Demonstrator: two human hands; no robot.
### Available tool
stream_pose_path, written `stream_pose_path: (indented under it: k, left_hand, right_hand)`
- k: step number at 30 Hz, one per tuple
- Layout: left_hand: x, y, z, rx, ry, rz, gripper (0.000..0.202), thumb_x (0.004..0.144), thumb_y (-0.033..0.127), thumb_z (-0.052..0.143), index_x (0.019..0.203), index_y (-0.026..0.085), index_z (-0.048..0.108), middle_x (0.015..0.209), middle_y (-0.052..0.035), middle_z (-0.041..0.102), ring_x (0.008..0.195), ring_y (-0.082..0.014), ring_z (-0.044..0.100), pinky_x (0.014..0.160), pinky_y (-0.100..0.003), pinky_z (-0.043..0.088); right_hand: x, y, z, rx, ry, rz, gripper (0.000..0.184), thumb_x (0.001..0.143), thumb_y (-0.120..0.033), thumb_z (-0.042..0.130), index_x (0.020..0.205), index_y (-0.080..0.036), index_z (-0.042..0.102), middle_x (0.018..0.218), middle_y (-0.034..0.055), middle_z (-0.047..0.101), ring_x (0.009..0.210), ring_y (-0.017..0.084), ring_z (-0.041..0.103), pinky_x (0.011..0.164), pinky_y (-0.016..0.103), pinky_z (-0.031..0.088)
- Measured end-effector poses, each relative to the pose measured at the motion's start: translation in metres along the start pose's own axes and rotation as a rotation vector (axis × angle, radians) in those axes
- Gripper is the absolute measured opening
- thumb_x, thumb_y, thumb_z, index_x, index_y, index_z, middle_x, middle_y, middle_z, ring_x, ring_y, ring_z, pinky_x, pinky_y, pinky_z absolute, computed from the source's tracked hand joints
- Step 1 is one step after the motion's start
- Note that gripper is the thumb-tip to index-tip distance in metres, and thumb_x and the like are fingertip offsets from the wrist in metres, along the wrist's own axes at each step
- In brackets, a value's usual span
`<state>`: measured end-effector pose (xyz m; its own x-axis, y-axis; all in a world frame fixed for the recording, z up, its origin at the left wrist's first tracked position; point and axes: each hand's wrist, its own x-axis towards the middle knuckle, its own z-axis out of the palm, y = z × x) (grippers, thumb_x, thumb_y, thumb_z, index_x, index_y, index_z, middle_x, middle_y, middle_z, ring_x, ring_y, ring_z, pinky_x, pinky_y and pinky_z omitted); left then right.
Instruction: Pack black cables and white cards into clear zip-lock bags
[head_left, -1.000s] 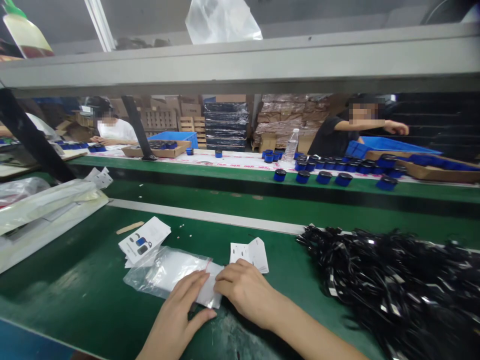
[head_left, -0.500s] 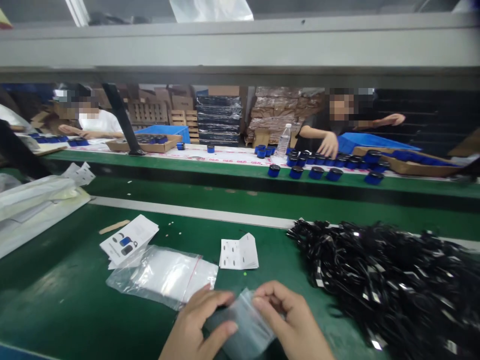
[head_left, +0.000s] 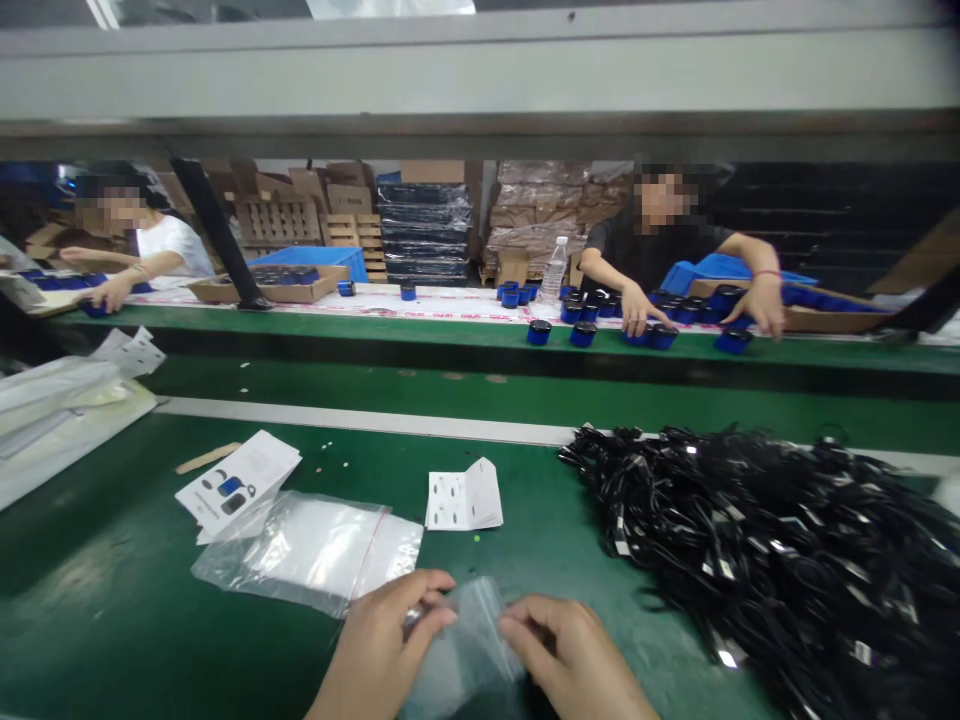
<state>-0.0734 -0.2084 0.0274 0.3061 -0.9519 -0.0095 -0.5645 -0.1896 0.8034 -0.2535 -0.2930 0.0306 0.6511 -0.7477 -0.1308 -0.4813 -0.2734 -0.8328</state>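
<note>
The left hand (head_left: 382,650) and the right hand (head_left: 577,665) hold one small clear bag (head_left: 469,640) between them, just right of the pile of zip bags (head_left: 315,550) and nearer the person than it. It is lifted a little off the green belt (head_left: 112,600). Each hand has its thumb and fingertips pinched shut on one side edge of the bag, left on the left edge and right on the right. That seems the natural hold for so limp a film, which would fold over if gripped from one side only. The pile lies flat within easy reach, red seal strip towards the right. The printed leaflets (head_left: 236,485) fan out at its far left corner, and a folded white card (head_left: 465,497) sits just beyond its right end. The heap of black cables (head_left: 765,540) spreads well to the right of the pile, apart from both hands. A second ago both hands lay flat on the near right corner of the pile. Half a second ago the bag was already off it, and now it hangs free with the hands drawn slightly further apart. Far beyond the pile, a co-worker now has both hands down on the blue jars (head_left: 581,333), where one arm was stretched sideways before.
</note>
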Motion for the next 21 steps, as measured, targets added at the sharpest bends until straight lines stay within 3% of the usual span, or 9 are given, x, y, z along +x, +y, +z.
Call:
stream_pose_path:
  k: [3, 6, 8, 10, 13, 16, 18, 21]
  left_hand:
    - [-0.002, -0.008, 0.014, 0.280, 0.122, 0.236, 0.030, 0.082, 0.030, 0.053, 0.112, 0.028, 0.057, 0.107, -0.0030, 0.067, 0.096, -0.0201, 0.063, 0.081, -0.031, 0.053]
    - [-0.004, -0.010, 0.030, 0.524, 0.218, 0.509, 0.055, 0.077, 0.050, 0.057, 0.124, 0.023, 0.049, 0.121, -0.0105, 0.059, 0.108, -0.0282, 0.058, 0.085, -0.043, 0.053]
    - [-0.004, -0.010, 0.039, 0.613, 0.156, 0.690, 0.062, 0.075, 0.059, 0.055, 0.123, 0.020, 0.049, 0.119, -0.0114, 0.062, 0.107, -0.0307, 0.059, 0.084, -0.048, 0.053]
    - [-0.003, -0.010, 0.043, 0.643, 0.059, 0.764, 0.050, 0.080, 0.054, 0.051, 0.119, 0.023, 0.052, 0.119, -0.0084, 0.062, 0.108, -0.0304, 0.058, 0.084, -0.053, 0.052]
    - [-0.001, -0.011, 0.040, 0.619, -0.008, 0.621, 0.044, 0.084, 0.046, 0.050, 0.123, 0.025, 0.048, 0.127, -0.0061, 0.056, 0.114, -0.0302, 0.054, 0.088, -0.058, 0.048]
    - [-0.002, -0.012, 0.037, 0.554, 0.035, 0.420, 0.062, 0.079, 0.051, 0.055, 0.131, 0.020, 0.041, 0.129, -0.0114, 0.054, 0.116, -0.0336, 0.051, 0.085, -0.054, 0.050]
    - [-0.003, -0.011, 0.038, 0.491, 0.065, 0.335, 0.066, 0.075, 0.053, 0.058, 0.130, 0.019, 0.042, 0.118, -0.0115, 0.060, 0.108, -0.0323, 0.055, 0.081, -0.049, 0.052]
    - [-0.001, -0.009, 0.042, 0.399, 0.096, 0.242, 0.060, 0.071, 0.043, 0.069, 0.123, 0.021, 0.049, 0.091, -0.0039, 0.063, 0.090, -0.0258, 0.058, 0.079, -0.043, 0.049]
  right_hand:
    - [-0.007, 0.005, -0.007, -0.235, 0.086, -0.036, 0.028, 0.086, -0.026, 0.040, 0.069, -0.022, 0.063, 0.064, 0.0004, 0.065, 0.060, 0.017, 0.058, 0.057, 0.024, 0.038]
    - [-0.013, 0.013, -0.009, -0.292, 0.122, 0.033, 0.023, 0.085, -0.025, 0.044, 0.068, -0.022, 0.061, 0.063, -0.0006, 0.066, 0.059, 0.017, 0.060, 0.055, 0.024, 0.038]
    - [-0.015, 0.020, -0.009, -0.314, 0.156, 0.080, 0.024, 0.085, -0.027, 0.046, 0.064, -0.022, 0.058, 0.059, -0.0011, 0.064, 0.056, 0.017, 0.059, 0.053, 0.024, 0.037]
    - [-0.018, 0.026, -0.010, -0.321, 0.167, 0.124, 0.029, 0.085, -0.032, 0.047, 0.059, -0.022, 0.053, 0.053, -0.0015, 0.061, 0.052, 0.017, 0.057, 0.051, 0.024, 0.037]
    - [-0.025, 0.032, -0.014, -0.311, 0.163, 0.148, 0.031, 0.088, -0.035, 0.043, 0.061, -0.022, 0.052, 0.053, -0.0012, 0.061, 0.052, 0.018, 0.059, 0.053, 0.025, 0.039]
    - [-0.032, 0.034, -0.020, -0.277, 0.253, 0.089, 0.018, 0.089, -0.034, 0.042, 0.089, -0.022, 0.056, 0.073, 0.0011, 0.066, 0.064, 0.018, 0.063, 0.060, 0.026, 0.045]
    - [-0.033, 0.031, -0.022, -0.247, 0.280, 0.030, 0.017, 0.088, -0.032, 0.044, 0.098, -0.023, 0.055, 0.081, 0.0018, 0.065, 0.067, 0.017, 0.063, 0.063, 0.025, 0.046]
    - [-0.031, 0.025, -0.017, -0.241, 0.217, -0.044, 0.012, 0.087, -0.026, 0.046, 0.089, -0.023, 0.058, 0.082, 0.0013, 0.064, 0.069, 0.016, 0.063, 0.063, 0.023, 0.047]
